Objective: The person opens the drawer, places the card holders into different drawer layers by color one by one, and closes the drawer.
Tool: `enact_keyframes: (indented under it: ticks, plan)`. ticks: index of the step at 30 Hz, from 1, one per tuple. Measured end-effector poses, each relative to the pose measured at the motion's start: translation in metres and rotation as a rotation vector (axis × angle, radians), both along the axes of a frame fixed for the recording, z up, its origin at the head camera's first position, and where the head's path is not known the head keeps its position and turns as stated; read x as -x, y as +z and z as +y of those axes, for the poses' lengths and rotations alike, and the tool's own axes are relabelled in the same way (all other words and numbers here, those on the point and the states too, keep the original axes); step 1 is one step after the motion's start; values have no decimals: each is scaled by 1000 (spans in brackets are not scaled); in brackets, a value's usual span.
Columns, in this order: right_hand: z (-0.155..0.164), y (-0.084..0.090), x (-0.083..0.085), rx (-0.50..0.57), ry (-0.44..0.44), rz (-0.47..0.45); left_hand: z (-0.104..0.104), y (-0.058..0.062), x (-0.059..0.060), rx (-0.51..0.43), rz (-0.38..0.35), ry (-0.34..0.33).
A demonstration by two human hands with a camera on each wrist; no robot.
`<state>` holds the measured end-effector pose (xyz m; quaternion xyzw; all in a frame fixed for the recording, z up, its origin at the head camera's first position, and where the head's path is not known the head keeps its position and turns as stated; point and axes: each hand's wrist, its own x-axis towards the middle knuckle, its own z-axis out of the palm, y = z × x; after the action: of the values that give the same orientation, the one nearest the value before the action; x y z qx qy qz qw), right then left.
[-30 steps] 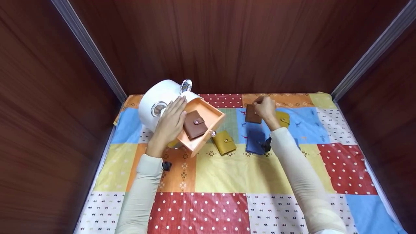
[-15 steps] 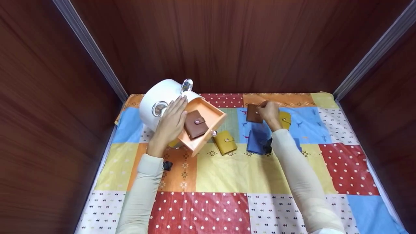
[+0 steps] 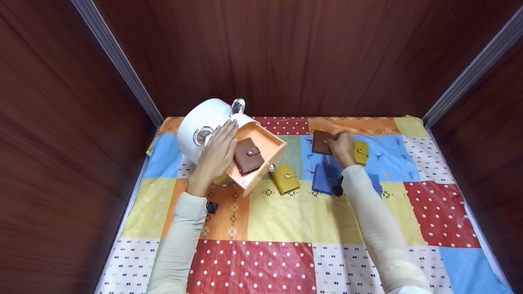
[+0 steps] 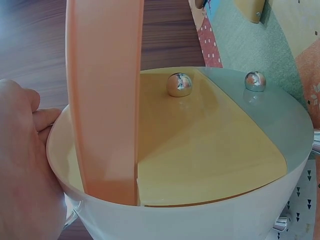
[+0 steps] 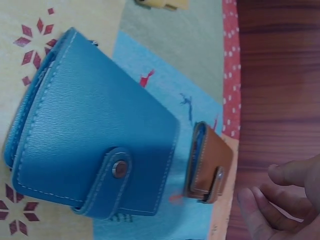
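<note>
My left hand lies flat with straight fingers on a white round box, beside its pulled-out orange drawer. A brown wallet lies in that drawer. In the left wrist view the palm presses the box's white rim next to the orange drawer wall. My right hand hovers at the right edge of a second brown wallet on the cloth. In the right wrist view its fingers are loosely curled, just clear of that brown wallet, and hold nothing.
A blue wallet lies under my right wrist. One yellow wallet sits by the drawer front and another right of my right hand. The patchwork cloth is boxed in by brown wooden walls.
My right hand has slid slightly right and toward me, from over the brown wallet to its right edge. The left hand has stayed on the box.
</note>
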<state>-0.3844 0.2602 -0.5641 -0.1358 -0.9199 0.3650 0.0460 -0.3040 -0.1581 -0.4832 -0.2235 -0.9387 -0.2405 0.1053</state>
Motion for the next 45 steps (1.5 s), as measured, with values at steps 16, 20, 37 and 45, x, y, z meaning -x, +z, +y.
enact_keyframes:
  ticks: [16,20,37,45]
  plan:
    - [4,-24,-8,-19,-30,-71,0,-1,-1,-3,34,-5]
    - [5,-32,-7,-63,-37,-87,0,-2,0,8,25,-2]
    - [2,-44,-8,-130,-35,-76,0,-2,0,0,38,-3]
    - [-5,-46,-7,-205,61,-33,0,-2,-1,-3,34,2]
